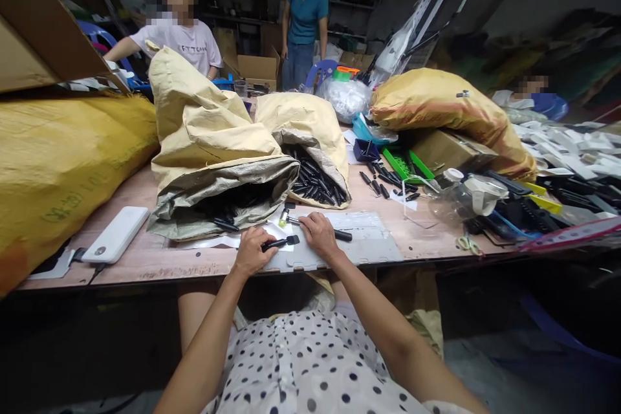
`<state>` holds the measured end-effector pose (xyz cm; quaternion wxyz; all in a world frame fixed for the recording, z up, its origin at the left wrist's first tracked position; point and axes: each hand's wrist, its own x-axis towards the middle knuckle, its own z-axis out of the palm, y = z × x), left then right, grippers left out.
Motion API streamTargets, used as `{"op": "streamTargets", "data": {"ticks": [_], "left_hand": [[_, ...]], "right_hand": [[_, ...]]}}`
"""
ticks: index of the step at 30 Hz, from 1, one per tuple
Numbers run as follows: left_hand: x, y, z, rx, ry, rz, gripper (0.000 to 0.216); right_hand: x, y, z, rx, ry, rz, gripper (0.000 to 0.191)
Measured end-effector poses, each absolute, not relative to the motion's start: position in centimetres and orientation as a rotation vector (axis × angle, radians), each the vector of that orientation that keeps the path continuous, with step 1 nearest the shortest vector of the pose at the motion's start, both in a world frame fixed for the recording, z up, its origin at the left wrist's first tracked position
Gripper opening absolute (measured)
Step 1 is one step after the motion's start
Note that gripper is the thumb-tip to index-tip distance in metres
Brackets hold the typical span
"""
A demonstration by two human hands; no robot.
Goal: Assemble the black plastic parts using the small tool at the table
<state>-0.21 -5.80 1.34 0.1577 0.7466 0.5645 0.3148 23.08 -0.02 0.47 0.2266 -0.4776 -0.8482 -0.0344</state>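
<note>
My left hand is closed around a slim black pen-shaped part whose tip points right over a clear plastic sheet. My right hand is closed on a small tool with a metal shaft and black handle that has a pale yellow-green head. Both hands rest on the wooden table near its front edge. Just beyond them an open tan sack spills several black parts.
A second crumpled sack and a big yellow sack lie at the left. A white power bank sits front left. Green trays, loose black parts and a plastic bottle crowd the right. Two people stand behind the table.
</note>
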Motion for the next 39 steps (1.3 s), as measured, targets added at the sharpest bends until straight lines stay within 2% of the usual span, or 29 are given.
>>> {"op": "streamTargets", "data": {"ticks": [4,7,10,14,18,20,24,28,32,39], "left_hand": [[0.4,-8.4,1.6,2.178,1.351,1.048,0.011],[1.2,-12.0,0.8,2.125,1.148,0.979,0.018],[1.9,-14.6,-0.9,2.011,1.176,0.749,0.021],[2.3,-15.3,-3.1,1.802,1.5,0.298,0.027],[2.3,-15.0,-3.0,1.797,1.531,0.013,0.03],[2.0,-14.7,-1.8,1.877,1.428,0.104,0.028],[-0.1,-12.7,1.5,2.008,1.347,0.608,0.023],[-4.5,-8.8,3.5,2.101,1.807,1.032,0.026],[-8.0,-6.1,3.1,2.105,2.157,1.018,0.029],[-7.5,-6.3,2.4,2.095,2.13,1.14,0.019]], "right_hand": [[23.0,-0.1,0.3,-1.336,-2.331,-0.07,0.025],[23.0,-0.1,0.3,-1.352,-2.336,-0.068,0.026],[22.9,-0.1,0.4,-1.361,-2.335,-0.08,0.025],[22.7,-0.2,0.4,-1.368,-2.322,-0.098,0.025],[22.7,-0.2,0.3,-1.375,-2.311,-0.121,0.023],[22.7,-0.2,0.2,-1.373,-2.313,-0.128,0.023],[22.7,-0.1,0.1,-1.373,-2.312,-0.125,0.024],[22.6,-0.1,0.2,-1.383,-2.31,-0.108,0.022],[22.4,-0.2,0.4,-1.396,-2.315,-0.079,0.021],[22.5,-0.2,0.6,-1.4,-2.317,-0.029,0.024]]}}
